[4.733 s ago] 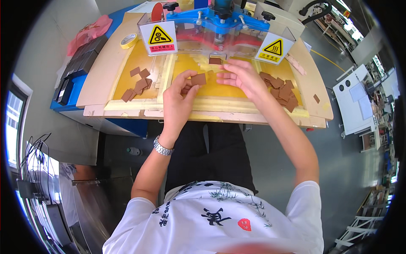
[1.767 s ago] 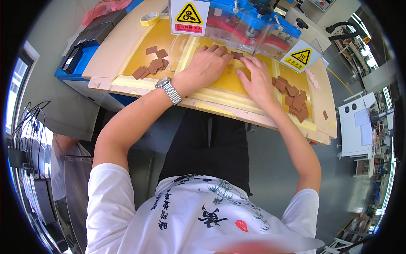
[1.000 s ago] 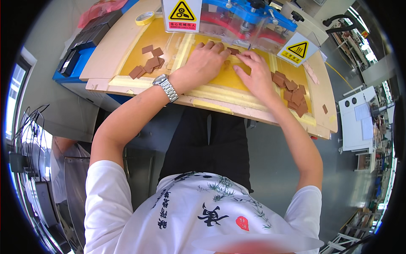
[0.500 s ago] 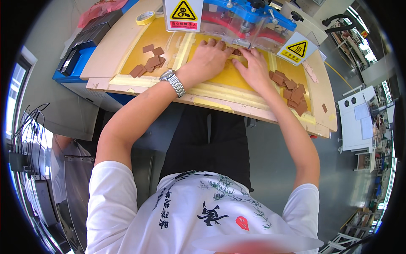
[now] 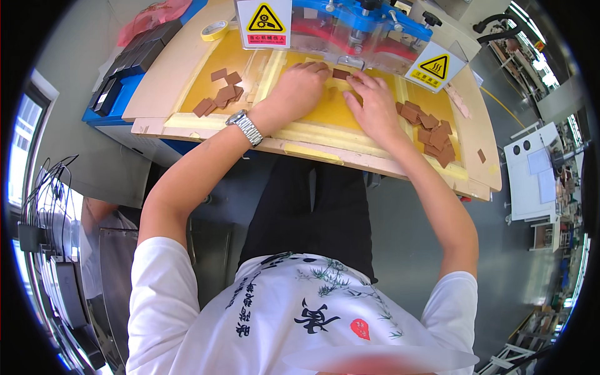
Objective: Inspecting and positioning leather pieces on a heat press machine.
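A small dark brown rectangular piece (image 5: 341,73) lies flat on the yellow sheet (image 5: 337,111), just in front of the machine's clear cover. My right hand (image 5: 374,103) is at its right side, thumb and fingers apart, with a fingertip at or very near the piece's edge. To the piece's left is my left hand (image 5: 297,90), its fingers bent and close together. Its thumb and fingertips are mostly hidden, so I cannot tell what they hold. Several loose brown pieces (image 5: 225,95) lie left of my left hand, and another heap of brown pieces (image 5: 437,137) lies right of my right forearm.
A blue press (image 5: 400,19) with a clear cover stands behind my hands, with warning signs (image 5: 265,24) on both sides. Yellow tape (image 5: 214,30) sits at the board's back left, near black boxes (image 5: 140,53). One lone brown piece (image 5: 481,155) lies near the right edge.
Both hands have parted slightly from the brown piece, which now shows more fully between them. My left hand's fingers have drawn in. The view has shifted a little.
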